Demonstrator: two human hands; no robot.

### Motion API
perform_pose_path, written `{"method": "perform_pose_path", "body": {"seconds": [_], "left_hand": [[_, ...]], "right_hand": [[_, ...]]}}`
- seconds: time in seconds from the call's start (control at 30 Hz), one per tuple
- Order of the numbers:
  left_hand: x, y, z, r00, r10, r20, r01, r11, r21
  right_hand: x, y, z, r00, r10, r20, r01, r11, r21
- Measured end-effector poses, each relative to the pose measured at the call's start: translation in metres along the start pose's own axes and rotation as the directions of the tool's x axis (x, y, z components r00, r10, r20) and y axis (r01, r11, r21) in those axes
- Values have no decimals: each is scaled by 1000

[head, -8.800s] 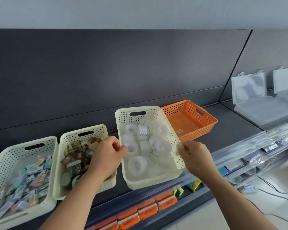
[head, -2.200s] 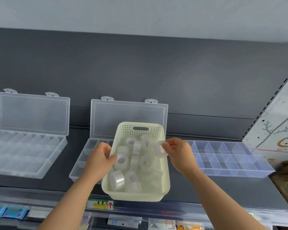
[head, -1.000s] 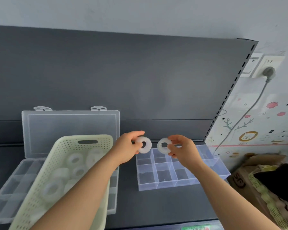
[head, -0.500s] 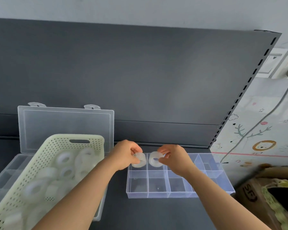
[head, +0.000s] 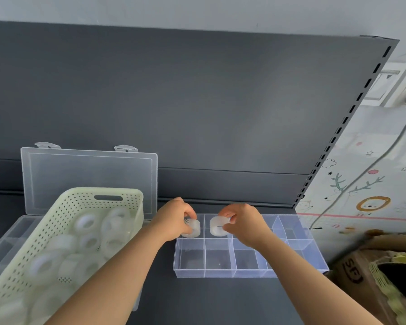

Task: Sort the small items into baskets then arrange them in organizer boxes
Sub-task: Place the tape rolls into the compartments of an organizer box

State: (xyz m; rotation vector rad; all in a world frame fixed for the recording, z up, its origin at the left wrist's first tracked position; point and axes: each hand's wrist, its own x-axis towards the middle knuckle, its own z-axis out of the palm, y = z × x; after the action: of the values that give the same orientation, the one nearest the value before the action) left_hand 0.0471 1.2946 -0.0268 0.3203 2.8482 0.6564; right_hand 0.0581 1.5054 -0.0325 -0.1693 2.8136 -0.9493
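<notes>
Hands [head: 174,222] [head: 243,222] each pinched one tape roll, left roll [head: 192,228] over the back-left compartment of the organizer box [head: 249,273], right roll [head: 218,226] over its neighbour, both directly above their slots.

A dark grey shelf [head: 209,299] carries a clear divided organizer box [head: 220,273] toward its right end and a lidded organizer box [head: 89,179], open, at left. The cream basket [head: 63,214] seems to rest on that one.

Only legible text: "SF", black print on the cardboard box [head: 352,272], lower right. Letters sit tilted. Nothing else readable.
</notes>
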Motion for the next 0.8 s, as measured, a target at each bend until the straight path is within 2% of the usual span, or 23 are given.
{"method": "perform_pose_path", "body": {"seconds": [0.2,0.47,0.63,0.8], "left_hand": [[0,-3,0,1000,13,-6,-13,1000,-28],[-2,-6,-4,999,13,-43,-15,999,-52],[-20,1,-23,988,36,-150,-41,999,-28],[-65,-11,-57,950,108,-293,-110,994,8]], "right_hand": [[5,-3,9,1000,3,24,0,990,-141],[1,-7,4,1000,-22,-8,20,987,-160],[-7,-18,-1,998,-43,-56,34,986,-160],[-19,-59,-3,988,-89,-127,74,990,-119]]}}
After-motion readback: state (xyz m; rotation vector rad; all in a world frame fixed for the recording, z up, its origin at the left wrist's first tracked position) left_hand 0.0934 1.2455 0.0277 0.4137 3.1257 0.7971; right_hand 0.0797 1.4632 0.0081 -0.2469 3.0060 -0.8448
